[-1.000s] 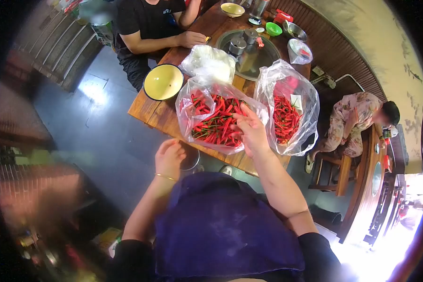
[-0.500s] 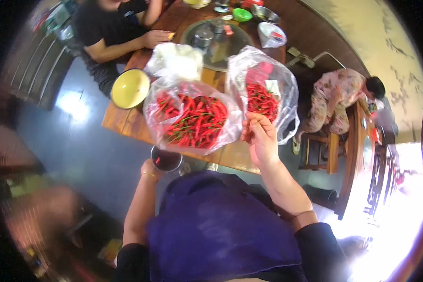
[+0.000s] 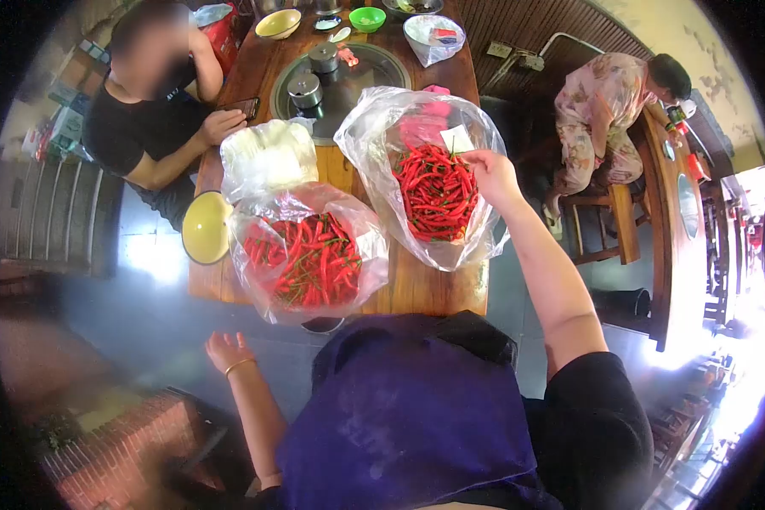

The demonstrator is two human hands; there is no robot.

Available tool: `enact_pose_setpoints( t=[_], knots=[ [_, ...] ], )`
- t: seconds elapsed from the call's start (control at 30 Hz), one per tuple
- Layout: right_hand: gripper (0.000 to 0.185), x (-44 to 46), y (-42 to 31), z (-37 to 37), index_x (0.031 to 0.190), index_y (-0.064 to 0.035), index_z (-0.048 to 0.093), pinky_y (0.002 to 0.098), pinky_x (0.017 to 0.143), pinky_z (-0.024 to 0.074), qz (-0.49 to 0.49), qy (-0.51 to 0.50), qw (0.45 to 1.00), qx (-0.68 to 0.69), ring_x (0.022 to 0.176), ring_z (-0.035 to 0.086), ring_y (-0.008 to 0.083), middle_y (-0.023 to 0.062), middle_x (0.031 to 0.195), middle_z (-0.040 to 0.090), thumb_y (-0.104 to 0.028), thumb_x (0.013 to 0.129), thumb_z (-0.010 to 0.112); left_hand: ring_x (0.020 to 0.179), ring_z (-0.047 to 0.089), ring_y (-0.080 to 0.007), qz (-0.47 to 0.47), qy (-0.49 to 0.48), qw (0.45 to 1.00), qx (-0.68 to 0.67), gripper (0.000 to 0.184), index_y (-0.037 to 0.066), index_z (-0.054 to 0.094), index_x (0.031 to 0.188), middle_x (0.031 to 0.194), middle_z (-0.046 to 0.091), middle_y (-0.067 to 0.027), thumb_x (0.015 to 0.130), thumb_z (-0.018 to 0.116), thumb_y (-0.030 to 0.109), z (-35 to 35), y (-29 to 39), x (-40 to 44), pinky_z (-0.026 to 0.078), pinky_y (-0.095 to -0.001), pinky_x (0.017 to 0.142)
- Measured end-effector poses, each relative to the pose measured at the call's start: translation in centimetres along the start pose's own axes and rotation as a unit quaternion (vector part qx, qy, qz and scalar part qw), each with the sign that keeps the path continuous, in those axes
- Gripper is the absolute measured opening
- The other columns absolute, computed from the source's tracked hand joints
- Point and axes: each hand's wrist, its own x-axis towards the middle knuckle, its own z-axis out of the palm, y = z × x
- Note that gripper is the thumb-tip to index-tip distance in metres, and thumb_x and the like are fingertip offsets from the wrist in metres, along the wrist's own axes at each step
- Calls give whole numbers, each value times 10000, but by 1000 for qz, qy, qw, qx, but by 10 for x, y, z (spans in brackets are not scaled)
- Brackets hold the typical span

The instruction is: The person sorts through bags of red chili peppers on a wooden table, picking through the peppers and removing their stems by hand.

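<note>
My right hand (image 3: 493, 176) is over the right clear plastic bag (image 3: 374, 127), its fingers pressed together at the edge of the red chili peppers (image 3: 434, 194) and beside a white slip of paper (image 3: 456, 138). Whatever is between those fingertips is hidden. A second plastic bag (image 3: 372, 255), nearer me on the left, holds more red chili peppers (image 3: 306, 259) with green stems. Below the table edge, my left hand (image 3: 227, 351) hangs in the air with fingers apart and nothing in it.
A yellow bowl (image 3: 206, 228) sits at the table's left edge, beside a bundle in white plastic (image 3: 269, 157). Behind are metal canisters (image 3: 305, 90) and a green bowl (image 3: 367, 19). One person (image 3: 149, 102) sits at the left, another (image 3: 608, 119) at the right.
My right hand has moved from the near side of the right bag to over its peppers. My left hand has left the dark bucket and moved left. The view has shifted.
</note>
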Motion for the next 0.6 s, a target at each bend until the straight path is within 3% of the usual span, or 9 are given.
enact_pose_setpoints(
  t=[0.03, 0.07, 0.2, 0.3, 0.4, 0.5, 0.6],
  knots=[
    [239, 6, 1, 0, 1030, -90, 695, 388, 760, 524, -64, -9, 991, -118, 874, 660, 299, 144, 937, 680, -65, 847, 543, 1334, 331, -255, 30, 3, 999, -15, 612, 156, 279, 1462, 1449, 358, -58, 912, 525, 264, 10, 12, -13, 374, -479, 979],
    [249, 10, 0, 4, 1025, -142, 696, 433, 794, 512, -34, -59, 978, -196, 892, 640, 371, 168, 963, 667, -98, 841, 534, 1317, 346, -254, 59, 6, 998, -31, 620, 158, 260, 1467, 1439, 365, -69, 913, 527, 243, 20, 22, -28, 384, -478, 968],
    [156, 18, 11, 29, 934, -104, 685, 402, 784, 508, -6, -182, 955, -234, 879, 639, 329, 150, 904, 658, -90, 807, 594, 1234, 415, -254, 129, -35, 989, -63, 668, 169, 200, 1484, 1415, 379, -98, 913, 545, 192, 45, 40, -65, 415, -486, 931],
    [148, 13, 11, 59, 956, -140, 690, 422, 774, 504, -129, -178, 963, -157, 903, 639, 309, 123, 965, 662, -162, 830, 616, 1191, 447, -248, 132, -44, 987, -79, 685, 165, 208, 1482, 1409, 389, -101, 901, 570, 175, 63, 39, -91, 419, -493, 923],
    [154, 15, -1, 76, 954, -145, 693, 414, 776, 500, -112, -149, 982, -39, 902, 638, 301, 105, 969, 667, -210, 838, 616, 1174, 461, -254, 117, -52, 990, -53, 680, 158, 208, 1480, 1397, 404, -102, 903, 569, 163, 73, 32, -105, 414, -495, 934],
    [177, 23, -14, 64, 968, -146, 692, 417, 787, 493, -146, -34, 977, -151, 911, 628, 314, 111, 974, 663, -247, 841, 622, 1219, 438, -281, 128, -86, 986, -67, 682, 154, 209, 1476, 1398, 406, -110, 905, 581, 161, 71, 31, -101, 403, -496, 949],
    [150, 39, -20, 45, 913, -143, 677, 425, 755, 494, -29, -42, 986, -156, 832, 629, 348, 118, 875, 669, -269, 848, 627, 1252, 420, -304, 139, -64, 987, -42, 692, 149, 207, 1475, 1396, 409, -112, 904, 597, 178, 79, 41, -113, 398, -490, 957]
  ],
)
